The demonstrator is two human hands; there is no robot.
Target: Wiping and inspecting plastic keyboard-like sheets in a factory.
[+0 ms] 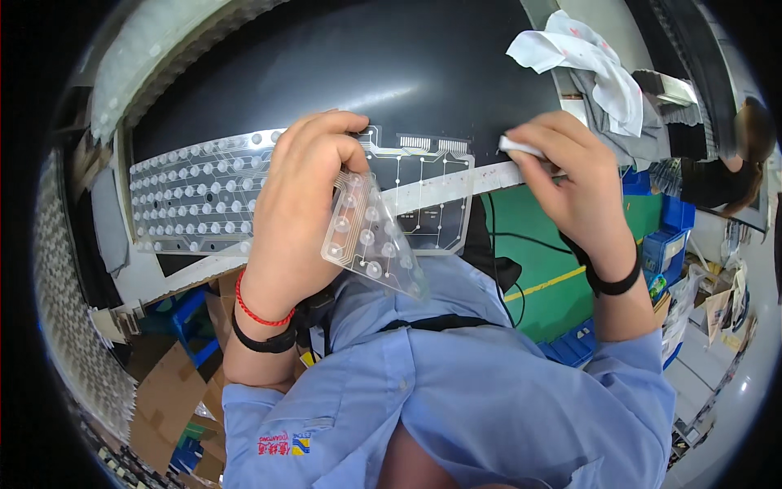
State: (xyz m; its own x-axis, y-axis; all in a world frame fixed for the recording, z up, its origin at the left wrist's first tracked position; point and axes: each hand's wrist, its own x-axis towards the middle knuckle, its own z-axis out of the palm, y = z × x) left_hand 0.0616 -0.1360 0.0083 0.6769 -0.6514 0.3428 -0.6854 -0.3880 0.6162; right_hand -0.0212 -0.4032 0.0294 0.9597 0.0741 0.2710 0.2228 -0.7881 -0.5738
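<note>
A clear keyboard membrane point(195, 191) with rows of round pale domes and printed circuit lines lies across the front of the black worktop. My left hand point(301, 196) is closed on it near the middle, fingers curled over a flap point(371, 236) of the top layer that is folded back toward me. Under that flap, the lower circuit sheet point(432, 175) is bared, with its comb-like contact strips at the far edge. Just right of the sheet, my right hand point(574, 163) pinches a small white piece point(521, 147) between thumb and fingers; its exact kind does not show.
A white cloth with red marks point(599, 69) lies on grey fabric at the back right. Bubble-textured sheeting point(147, 65) lines the left side. Black cables point(521, 236) hang below the table edge. Blue bins point(664, 248) stand right, cardboard point(171, 391) lower left. Another person point(725, 175) is at far right.
</note>
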